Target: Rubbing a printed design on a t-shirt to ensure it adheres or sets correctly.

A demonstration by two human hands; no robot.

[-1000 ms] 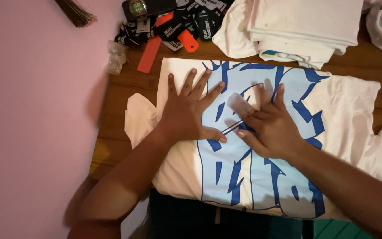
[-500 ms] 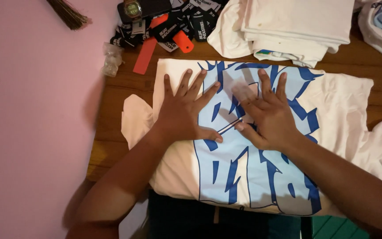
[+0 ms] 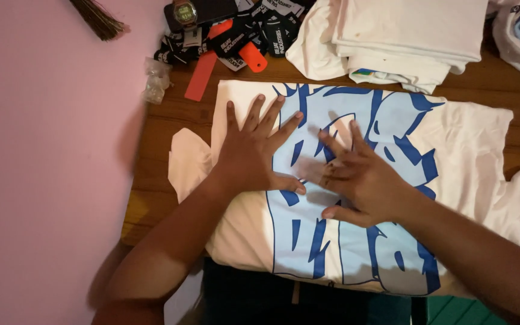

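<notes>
Lying flat across the wooden table (image 3: pixel 170 114), the white T-shirt (image 3: pixel 470 138) with its big blue graphic print (image 3: pixel 392 120) sits right under both of my hands. My left hand (image 3: pixel 251 153) is spread wide, palm down, fingers fanned over the shirt's left part at the edge of the print, gripping nothing. My right hand (image 3: pixel 362 177) is just beside it, also flat and open on the middle of the print, thumb pointing toward the left hand; it is a little blurred, and it holds nothing that I can see. A sleeve (image 3: pixel 186 162) sticks out to the left of my left wrist. Beyond the shirt's far edge lies a stack of folded white garments (image 3: pixel 404 36), touching or nearly touching it. Farther left is a heap of black tags (image 3: pixel 260 30) with orange strips (image 3: pixel 203 75), a wristwatch (image 3: pixel 185 13), and a small clear bag (image 3: pixel 154 81). A pink wall (image 3: pixel 43 180) borders the table's left side.
</notes>
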